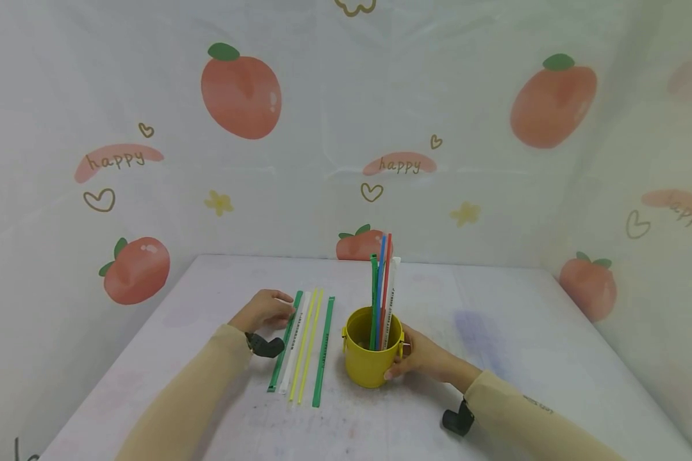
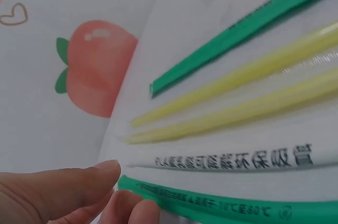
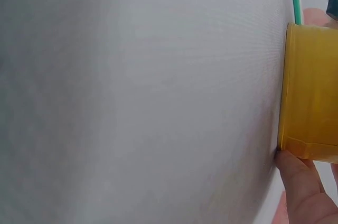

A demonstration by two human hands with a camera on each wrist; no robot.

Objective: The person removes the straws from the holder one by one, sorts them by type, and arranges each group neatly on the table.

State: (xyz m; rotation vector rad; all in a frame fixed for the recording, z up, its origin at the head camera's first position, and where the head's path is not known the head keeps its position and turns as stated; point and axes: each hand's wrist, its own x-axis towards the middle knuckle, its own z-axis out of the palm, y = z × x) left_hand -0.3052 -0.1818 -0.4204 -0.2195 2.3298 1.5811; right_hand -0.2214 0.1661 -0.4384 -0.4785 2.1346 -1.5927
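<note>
My left hand (image 1: 267,308) is at the far end of the leftmost green wrapped straw (image 1: 279,371), its fingertips right at that straw in the left wrist view. Beside it on the table lie a white wrapped straw (image 1: 291,352), two yellow straws (image 1: 303,346) and another green straw (image 1: 323,352), roughly side by side. A small yellow bucket (image 1: 366,368) stands upright to their right. Green, blue (image 1: 380,282), red and white straws lean inside it. My right hand (image 1: 418,355) holds the bucket from its right side, thumb toward the front, the other fingers partly hidden behind it.
A white cloth covers the table (image 1: 496,397), with a bluish smudge to the right of the bucket. Behind stands a white curtain (image 1: 323,96) printed with red fruit, hearts and the word happy. A black wrist camera (image 1: 458,419) sits on each sleeve end.
</note>
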